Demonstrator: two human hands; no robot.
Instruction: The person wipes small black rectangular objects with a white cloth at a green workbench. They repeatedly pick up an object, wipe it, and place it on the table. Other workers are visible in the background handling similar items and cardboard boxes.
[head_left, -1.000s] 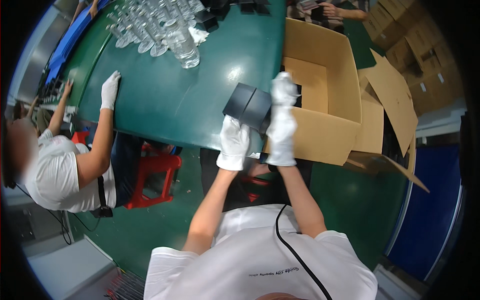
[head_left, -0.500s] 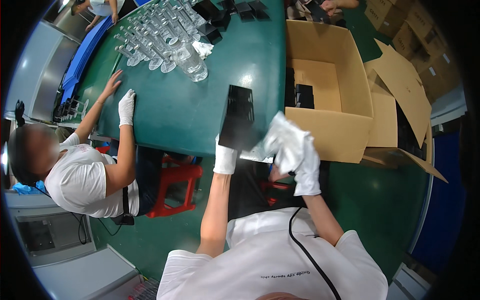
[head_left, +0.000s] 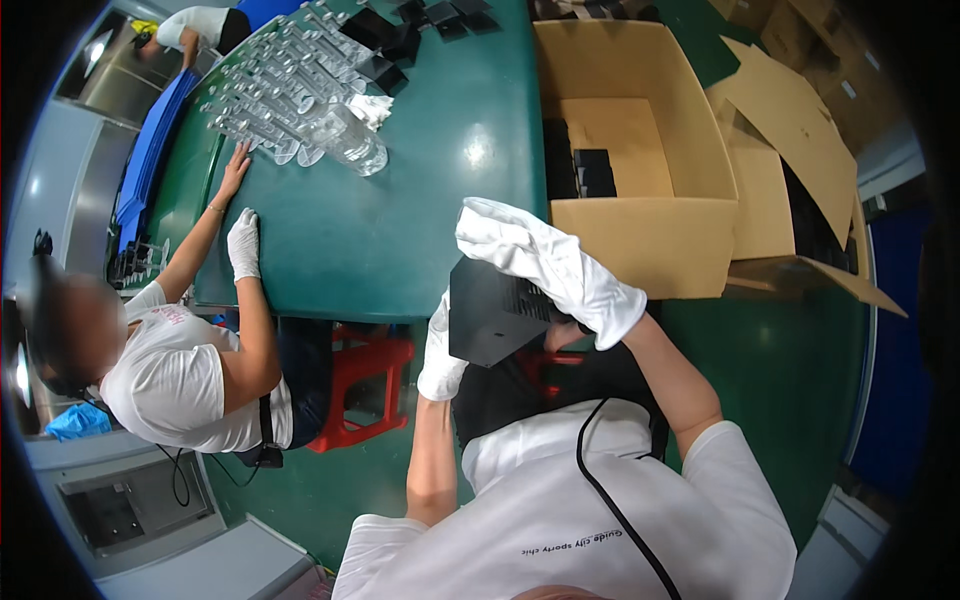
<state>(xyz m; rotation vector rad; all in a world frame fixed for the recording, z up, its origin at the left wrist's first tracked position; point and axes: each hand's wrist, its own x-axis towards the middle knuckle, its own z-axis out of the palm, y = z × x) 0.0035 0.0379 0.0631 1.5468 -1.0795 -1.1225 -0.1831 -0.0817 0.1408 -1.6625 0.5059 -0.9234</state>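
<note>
The gloved left hand (head_left: 438, 352) is clamped on the left side of the black box (head_left: 490, 318), which is held at the near edge of the table (head_left: 420, 220), by its near right corner. The box lies right of that grip, long axis unclear because the gloved right hand (head_left: 548, 262) lies across its far, right-hand part, equally near; whether those fingers are closed, I cannot tell.

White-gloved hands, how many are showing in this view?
3: the person's left hand, holding a black box; the right hand, over that box; and the seated co-worker's gloved hand, at the green table. Others may be hidden.
</note>
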